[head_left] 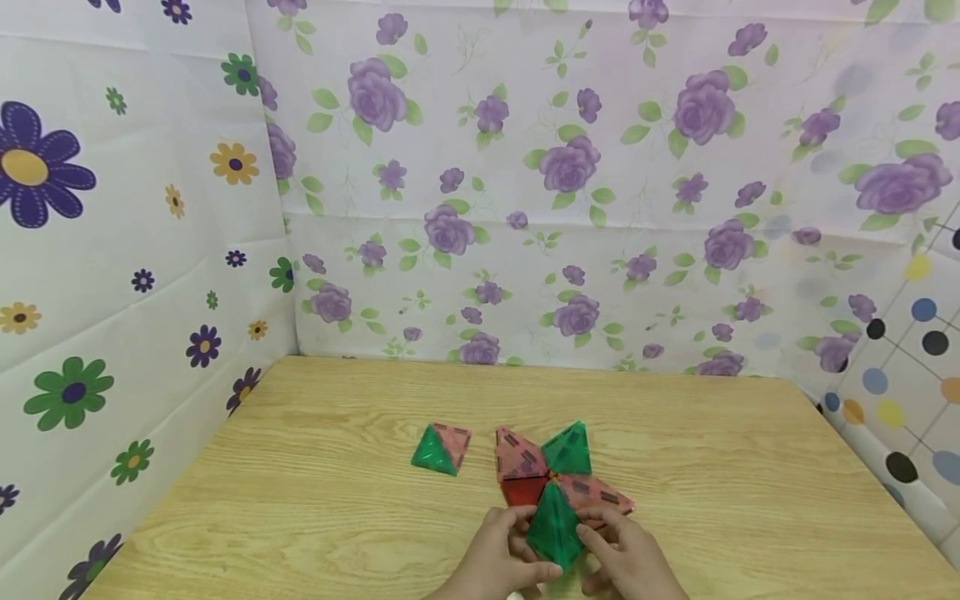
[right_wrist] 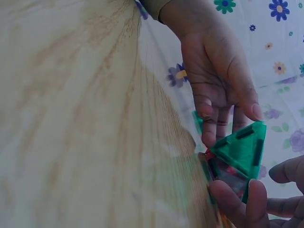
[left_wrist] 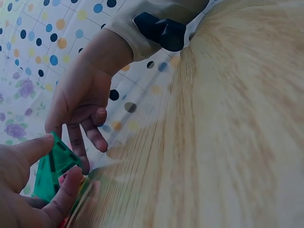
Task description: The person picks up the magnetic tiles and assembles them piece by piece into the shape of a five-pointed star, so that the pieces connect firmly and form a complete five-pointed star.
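Between both hands at the table's front stands a green magnetic-tile pyramid point(head_left: 555, 529), part of a star-like group of tiles. My left hand point(head_left: 501, 552) holds its left side; in the left wrist view the thumb and a finger pinch the green tile point(left_wrist: 57, 161). On the right side, my right hand point(head_left: 626, 552) touches the pyramid with its fingertips, and in the right wrist view its thumb stands off the green tile point(right_wrist: 242, 149). Behind lie pink tiles point(head_left: 517, 454), a red tile point(head_left: 522, 490) and another green piece point(head_left: 570, 450), their corners meeting in the middle.
A separate small green and pink tile piece point(head_left: 442, 450) sits left of the group. The wooden table point(head_left: 300, 483) runs back to a flowered cloth point(head_left: 525, 183). Printed cloths also hang along the left and right sides.
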A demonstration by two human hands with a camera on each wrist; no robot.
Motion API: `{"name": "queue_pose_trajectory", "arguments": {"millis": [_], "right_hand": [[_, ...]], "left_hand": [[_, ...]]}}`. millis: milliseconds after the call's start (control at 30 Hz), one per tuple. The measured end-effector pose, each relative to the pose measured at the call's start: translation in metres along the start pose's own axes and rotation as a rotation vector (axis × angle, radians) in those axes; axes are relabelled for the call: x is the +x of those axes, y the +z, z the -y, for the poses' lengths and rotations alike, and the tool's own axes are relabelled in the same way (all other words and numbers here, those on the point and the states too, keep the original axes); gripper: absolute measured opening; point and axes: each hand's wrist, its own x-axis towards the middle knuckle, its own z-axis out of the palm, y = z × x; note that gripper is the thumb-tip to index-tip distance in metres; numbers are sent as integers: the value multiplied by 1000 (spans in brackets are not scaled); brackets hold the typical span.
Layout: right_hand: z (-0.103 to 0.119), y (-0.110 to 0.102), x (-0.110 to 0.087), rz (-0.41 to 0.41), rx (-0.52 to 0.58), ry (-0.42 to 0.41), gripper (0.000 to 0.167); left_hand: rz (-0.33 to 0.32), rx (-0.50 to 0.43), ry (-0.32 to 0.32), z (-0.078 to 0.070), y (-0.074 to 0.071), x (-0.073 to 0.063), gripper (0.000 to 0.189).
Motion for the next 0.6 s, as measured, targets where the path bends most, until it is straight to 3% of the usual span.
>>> {"name": "queue_pose_trajectory", "arguments": {"millis": [200, 600], "right_hand": [[4, -4, -1, -12, -115, -36, 52], [0, -6, 2, 42, -122, -52, 45]], "left_hand": [[11, 48, 18, 2, -3, 2, 72], [3, 74, 59, 2, -5, 1, 67]]}}
